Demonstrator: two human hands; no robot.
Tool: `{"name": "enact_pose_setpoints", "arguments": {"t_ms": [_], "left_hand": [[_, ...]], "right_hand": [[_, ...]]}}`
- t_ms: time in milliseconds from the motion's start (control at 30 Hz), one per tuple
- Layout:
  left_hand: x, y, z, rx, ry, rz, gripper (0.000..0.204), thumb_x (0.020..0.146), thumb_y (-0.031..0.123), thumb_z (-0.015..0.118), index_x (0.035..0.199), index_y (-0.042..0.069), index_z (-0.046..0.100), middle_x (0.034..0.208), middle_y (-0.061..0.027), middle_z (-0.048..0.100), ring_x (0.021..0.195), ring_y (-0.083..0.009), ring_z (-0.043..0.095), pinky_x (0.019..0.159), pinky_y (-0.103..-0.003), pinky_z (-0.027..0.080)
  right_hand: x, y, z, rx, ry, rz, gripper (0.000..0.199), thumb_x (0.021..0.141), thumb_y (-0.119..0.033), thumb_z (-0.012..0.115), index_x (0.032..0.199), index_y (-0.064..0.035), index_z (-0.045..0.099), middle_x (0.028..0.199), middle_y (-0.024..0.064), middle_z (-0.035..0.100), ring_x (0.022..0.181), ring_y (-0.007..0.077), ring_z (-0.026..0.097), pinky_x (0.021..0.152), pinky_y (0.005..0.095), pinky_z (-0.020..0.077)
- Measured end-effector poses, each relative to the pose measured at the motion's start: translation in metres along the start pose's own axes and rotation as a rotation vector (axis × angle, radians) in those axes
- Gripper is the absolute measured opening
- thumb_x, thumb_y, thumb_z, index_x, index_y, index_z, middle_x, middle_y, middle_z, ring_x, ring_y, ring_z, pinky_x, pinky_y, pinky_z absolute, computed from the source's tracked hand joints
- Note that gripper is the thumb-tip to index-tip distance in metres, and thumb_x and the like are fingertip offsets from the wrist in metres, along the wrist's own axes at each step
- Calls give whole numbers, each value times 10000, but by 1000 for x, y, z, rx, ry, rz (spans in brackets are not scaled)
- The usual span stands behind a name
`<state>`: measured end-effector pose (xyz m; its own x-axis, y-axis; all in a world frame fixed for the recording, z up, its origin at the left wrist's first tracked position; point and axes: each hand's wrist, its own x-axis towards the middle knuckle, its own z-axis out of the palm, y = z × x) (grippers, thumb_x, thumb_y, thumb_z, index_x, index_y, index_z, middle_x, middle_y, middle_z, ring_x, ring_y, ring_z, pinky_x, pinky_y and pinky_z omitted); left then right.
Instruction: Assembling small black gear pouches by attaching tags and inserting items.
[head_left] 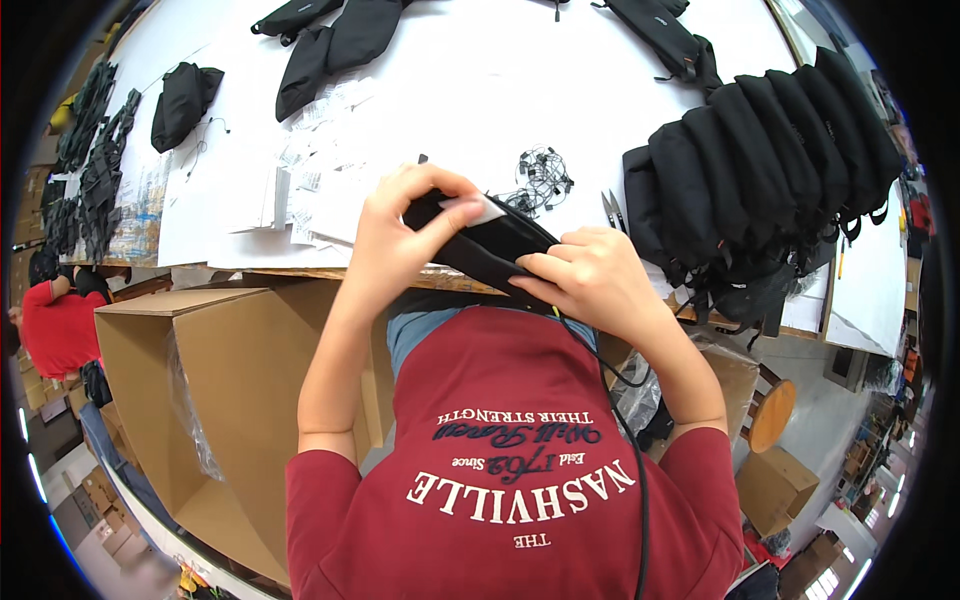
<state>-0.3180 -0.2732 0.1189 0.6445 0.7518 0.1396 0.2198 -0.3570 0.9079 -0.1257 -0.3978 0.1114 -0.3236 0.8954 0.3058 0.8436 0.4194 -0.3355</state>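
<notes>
Black bag (490, 262) is held up in both hands at the counter's near edge, in front of the person's waist, tilted down to the right, its mouth parted. Left hand (412, 225) is at the bag's left end: grip pinching a white slip (487, 211) between thumb and forefinger at the mouth; can't tell if fabric is caught too. Right hand (592, 278) is at the bag's right end: grip pinching the edge, thumb toward the person, fingers curled. Black cord (640, 480) runs from near the right hand down the red shirt (500, 400).

White counter (480, 110): tangle of thin black strings (543, 180) just beyond the bag, scissors (613, 210) right of the tangle. Row of black bags (765, 160) leans together at right, packed tight. Loose paper slips (325, 130) at left, small black bag (185, 108) farther left, black straps (103, 185) at the far left. More black bags along the far side.

Below the counter: large cardboard box (235, 420) at left, round stool (772, 415) at right.
</notes>
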Motion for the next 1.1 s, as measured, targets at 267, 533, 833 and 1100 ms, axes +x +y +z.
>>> {"name": "enact_pose_setpoints", "arguments": {"t_ms": [267, 533, 833, 1100], "left_hand": [[-22, -46, 22, -550, 441, -191, 626, 779, 231, 776, 1273, 44, 441, 1276, -79, 474, 1156, -225, 471, 1018, -377, 345], [-48, -67, 62, -1425, 258, -586, 446, 844, 194, 708, 1226, 66, 516, 1108, -71, 614, 1019, -209, 603, 889, -378, 503], [-39, -43, 54, -1228, 294, -539, 420, 797, 64, 713, 1184, 40, 552, 1059, -74, 626, 958, -193, 621, 833, -340, 527], [-42, -21, 58, -996, -58, -593, 472, 737, 98, 747, 1164, -6, 573, 1037, -80, 637, 909, -158, 623, 799, -280, 515]], "right_hand": [[2, 0, 1, 29, 199, 112, 169, 694, -220, 786, 765, -98, 693, 521, 6, 534, 463, 169, 492, 448, 300, 381], [-4, -34, 32, 399, 460, 468, 222, 826, -208, 711, 689, -71, 602, 494, 5, 491, 417, 114, 425, 426, 275, 320], [-20, -16, 34, 651, 509, 544, 114, 839, -85, 649, 798, -6, 579, 822, 99, 619, 748, 153, 574, 629, 269, 435], [6, 4, 7, 301, 495, 441, 151, 774, -89, 717, 905, -60, 646, 783, 43, 667, 632, 157, 629, 533, 266, 453]]}}
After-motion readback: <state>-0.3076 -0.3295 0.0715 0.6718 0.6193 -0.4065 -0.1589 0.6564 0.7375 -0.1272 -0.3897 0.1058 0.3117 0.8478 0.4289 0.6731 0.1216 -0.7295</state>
